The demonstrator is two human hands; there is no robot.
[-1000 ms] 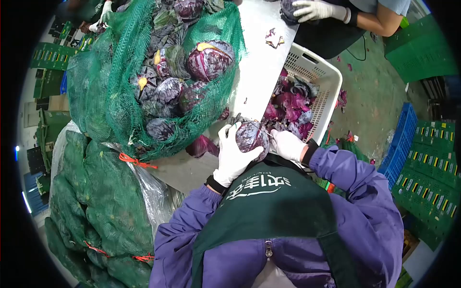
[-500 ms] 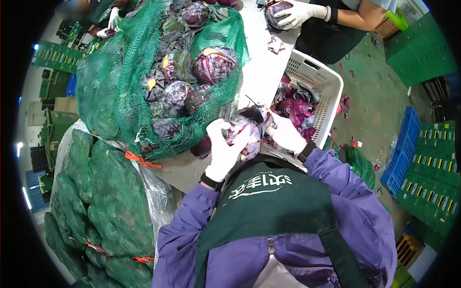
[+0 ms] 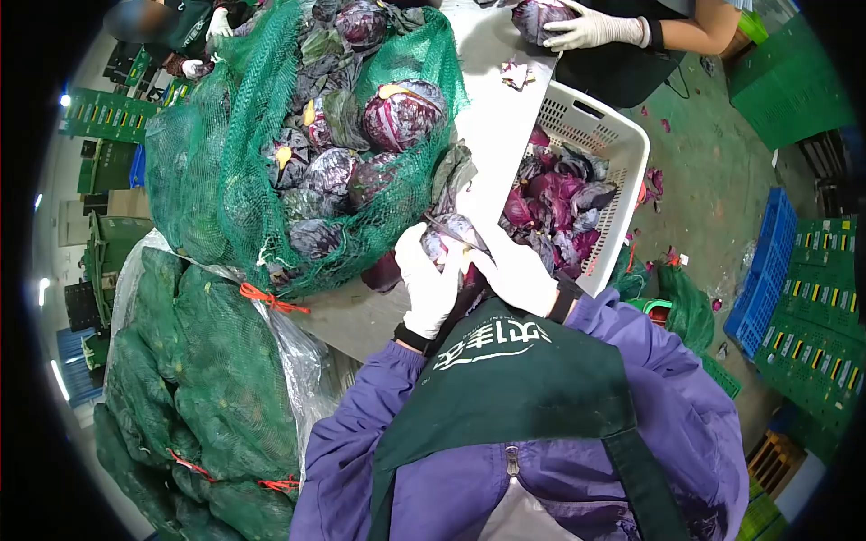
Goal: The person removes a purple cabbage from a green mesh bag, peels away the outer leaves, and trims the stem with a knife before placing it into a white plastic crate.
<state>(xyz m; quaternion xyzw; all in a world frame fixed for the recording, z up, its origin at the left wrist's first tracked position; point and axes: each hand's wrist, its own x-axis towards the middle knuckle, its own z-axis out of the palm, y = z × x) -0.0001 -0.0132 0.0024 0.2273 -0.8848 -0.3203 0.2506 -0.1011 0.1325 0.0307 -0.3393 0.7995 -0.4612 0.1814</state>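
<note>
A red cabbage [image 3: 456, 225] is held close in front of my apron, over the table's near edge. My left hand [image 3: 431, 284] wraps round its left side in a white glove, thumb and fingers bent. From the right, my gloved right hand [image 3: 521, 278] grips the same cabbage, its fingertips on the near side by a pale spot. The gloves hide much of the cabbage's lower part. Just beyond it, a loose dark outer leaf [image 3: 451, 178] lies against the net. Another purple cabbage [image 3: 382, 273] rests left of my left hand.
A green net bag [image 3: 244, 171] spills several cabbages onto the white table [image 3: 487, 117]. On the right stands a white crate [image 3: 622, 194] of purple leaves. Across the table, another person's gloved hand [image 3: 595, 30] holds a cabbage. Full green sacks [image 3: 212, 361] are stacked at left.
My right hand has moved from the cabbage's far right side to its near side. A dark leaf now lies by the net. The other person's cabbage has shifted right.
</note>
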